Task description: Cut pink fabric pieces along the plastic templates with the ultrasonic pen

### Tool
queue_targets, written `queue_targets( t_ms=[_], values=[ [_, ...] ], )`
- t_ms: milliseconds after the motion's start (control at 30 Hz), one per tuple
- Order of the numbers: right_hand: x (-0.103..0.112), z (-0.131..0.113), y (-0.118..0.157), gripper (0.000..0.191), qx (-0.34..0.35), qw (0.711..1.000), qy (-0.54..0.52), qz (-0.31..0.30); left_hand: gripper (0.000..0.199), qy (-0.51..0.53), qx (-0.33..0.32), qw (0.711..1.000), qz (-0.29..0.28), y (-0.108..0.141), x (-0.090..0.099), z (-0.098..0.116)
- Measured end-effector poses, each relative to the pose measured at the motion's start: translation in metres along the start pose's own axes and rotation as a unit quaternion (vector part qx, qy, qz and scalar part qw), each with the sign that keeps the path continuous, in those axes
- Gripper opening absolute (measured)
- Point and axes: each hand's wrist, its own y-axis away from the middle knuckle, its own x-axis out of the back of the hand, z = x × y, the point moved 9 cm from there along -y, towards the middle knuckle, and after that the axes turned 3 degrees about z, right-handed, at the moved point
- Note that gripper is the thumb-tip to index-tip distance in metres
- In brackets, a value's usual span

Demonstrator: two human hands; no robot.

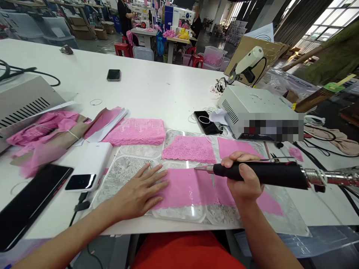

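My left hand (137,196) lies flat with its fingers spread, the fingertips on the left edge of a pink fabric piece (181,188). That piece rests on a clear plastic sheet with rounded panels (179,213), over a grey marbled surface. My right hand (246,177) is wrapped round a black-handled tool (263,172) with a pointed metal tip. The tip points left, over the upper edge of the pink piece; I cannot tell whether it touches. Behind it lies a pink lace piece (189,148). More pink fabric (235,147) is partly hidden behind my right hand.
Stacked pink lace (137,130) and bundled pink fabric (50,129) lie left. A power bank (97,158) and a large black phone (30,201) are near my left arm. A grey box (258,108) stands right, beside another phone (206,122). Cables run along the right.
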Motion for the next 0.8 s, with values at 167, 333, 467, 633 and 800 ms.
queue_targets(
  t_ms=[167, 333, 467, 633, 800],
  values=[
    [-0.002, -0.001, 0.001, 0.010, -0.010, 1.000, -0.001, 0.021, 0.039, 0.004, 0.008, 1.000, -0.019, 0.001, -0.002, 0.000],
    [-0.021, 0.000, 0.005, 0.010, -0.014, 1.000, -0.020, -0.008, 0.039, 0.012, 0.015, 0.999, -0.026, 0.002, -0.004, 0.000],
    [-0.031, 0.004, 0.009, 0.011, -0.013, 0.999, -0.016, -0.032, 0.038, 0.021, 0.015, 0.999, -0.021, 0.001, -0.003, 0.001],
    [-0.032, 0.006, 0.010, 0.011, -0.020, 0.999, -0.011, -0.037, 0.036, 0.031, 0.017, 0.999, -0.015, 0.000, 0.000, 0.002],
    [-0.033, 0.007, 0.011, 0.007, -0.026, 0.999, -0.004, -0.042, 0.035, 0.033, 0.018, 0.999, -0.009, 0.000, 0.000, 0.002]
  ],
)
